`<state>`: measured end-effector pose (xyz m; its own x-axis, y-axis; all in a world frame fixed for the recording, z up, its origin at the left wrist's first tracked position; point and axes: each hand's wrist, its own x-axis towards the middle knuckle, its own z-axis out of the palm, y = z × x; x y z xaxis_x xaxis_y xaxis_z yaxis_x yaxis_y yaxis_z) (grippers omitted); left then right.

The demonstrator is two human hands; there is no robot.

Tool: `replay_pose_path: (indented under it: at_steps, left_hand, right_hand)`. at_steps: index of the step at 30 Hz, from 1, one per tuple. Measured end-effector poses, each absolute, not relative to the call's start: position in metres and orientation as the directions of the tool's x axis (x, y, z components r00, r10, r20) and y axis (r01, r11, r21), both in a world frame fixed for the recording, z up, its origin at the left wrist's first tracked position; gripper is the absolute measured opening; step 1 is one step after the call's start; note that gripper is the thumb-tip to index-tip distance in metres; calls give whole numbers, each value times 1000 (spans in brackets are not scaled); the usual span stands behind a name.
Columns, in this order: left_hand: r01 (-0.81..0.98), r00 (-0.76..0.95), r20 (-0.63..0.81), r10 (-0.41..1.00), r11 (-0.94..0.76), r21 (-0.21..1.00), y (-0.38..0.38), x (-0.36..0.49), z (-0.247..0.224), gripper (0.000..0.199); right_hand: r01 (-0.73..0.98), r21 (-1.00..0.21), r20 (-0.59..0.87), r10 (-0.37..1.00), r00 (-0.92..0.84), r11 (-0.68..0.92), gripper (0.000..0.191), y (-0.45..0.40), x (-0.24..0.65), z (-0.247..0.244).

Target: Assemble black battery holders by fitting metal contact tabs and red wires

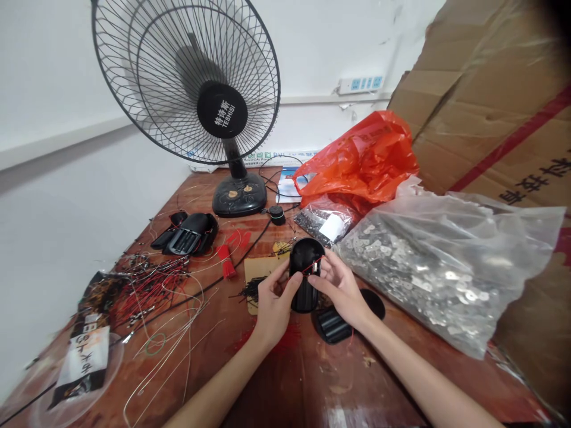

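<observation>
Between both hands, just above the table, is a black plastic housing with battery slots in its lower half. A short red wire crosses its middle, beside a small white part. My left hand grips the housing's left edge, thumb on the front. On the other side, my right hand holds the right edge, its thumb near the wire. Under and beside my right hand lies another black housing with similar slots. A bundle of short black wires rests on a piece of cardboard left of the held housing.
A black fan stands at the back. More black housings and tangled red wires lie at left. A clear bag of metal plates, a red plastic bag and a large carton occupy the right.
</observation>
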<state>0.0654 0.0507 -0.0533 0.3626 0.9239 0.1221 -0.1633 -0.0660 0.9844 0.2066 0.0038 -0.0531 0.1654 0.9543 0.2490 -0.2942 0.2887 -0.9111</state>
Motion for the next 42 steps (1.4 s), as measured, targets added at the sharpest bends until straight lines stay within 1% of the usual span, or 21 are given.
replay_pose_path:
  at_steps: [2, 4, 6, 11, 13, 16, 18, 22, 25, 27, 30, 32, 33, 35, 37, 39, 41, 42]
  left_hand:
    - [-169, 351, 120, 929, -63, 984, 51, 65, -54, 40]
    - [-175, 346, 122, 930, -64, 983, 50, 65, -54, 40]
    - [-167, 347, 129, 929, -75, 983, 49, 66, -54, 41]
    - [-180, 340, 165, 926, -108, 978, 47, 66, -54, 39]
    - [-217, 344, 185, 921, -114, 970, 46, 65, -54, 39]
    - [-256, 349, 197, 916, -110, 961, 45, 63, -52, 40]
    - [-269, 356, 207, 911, -112, 957, 44, 63, -51, 40]
    - [-290, 383, 221, 897, -110, 951, 44, 64, -51, 40]
    - [-288, 405, 150, 902, -30, 957, 49, 65, -53, 40]
    - [-310, 436, 73, 897, 74, 948, 53, 66, -54, 37]
    - [-351, 531, -90, 843, 315, 882, 57, 65, -52, 34]
    - [-347, 598, -188, 779, 463, 816, 57, 64, -49, 32]
    - [-345, 626, -214, 750, 512, 786, 56, 64, -48, 30]
    - [-345, 677, -219, 703, 566, 749, 54, 64, -48, 30]
    - [-354, 708, -193, 680, 578, 735, 51, 65, -49, 33]
    - [-373, 715, -163, 680, 569, 733, 48, 66, -51, 36]
    - [-389, 720, -134, 681, 555, 735, 45, 67, -53, 35]
    - [-393, 726, -117, 677, 549, 738, 43, 68, -53, 34]
  right_hand:
    - [-288, -910, 255, 950, 179, 298, 63, 3, 207, -54]
    - [-242, -920, 259, 941, 217, 309, 71, 2, 207, -54]
    - [-182, -931, 267, 930, 254, 317, 71, 2, 207, -54]
    - [-97, -934, 312, 917, 248, 343, 59, 2, 206, -58]
    - [-28, -937, 328, 907, 263, 347, 59, 1, 207, -60]
    - [122, -943, 333, 892, 306, 311, 61, -1, 208, -64]
    - [155, -941, 335, 888, 314, 300, 62, -1, 208, -66]
    - [109, -937, 349, 883, 315, 332, 61, -1, 205, -66]
    - [69, -941, 335, 886, 320, 331, 62, 0, 205, -61]
    - [-4, -946, 308, 902, 303, 324, 57, 0, 207, -55]
    - [-101, -956, 246, 940, 237, 275, 42, 1, 214, -48]
    - [-104, -964, 220, 954, 206, 245, 39, 2, 218, -45]
    - [-95, -966, 219, 955, 198, 241, 39, 2, 219, -45]
    - [-89, -965, 225, 957, 185, 245, 41, 2, 218, -45]
    - [-142, -963, 203, 964, 173, 228, 41, 2, 213, -47]
    - [-290, -941, 137, 979, 149, 176, 41, 1, 206, -49]
    - [-450, -887, 63, 993, 102, 102, 44, -1, 200, -51]
    - [-504, -860, 40, 996, 81, 75, 46, -2, 197, -52]
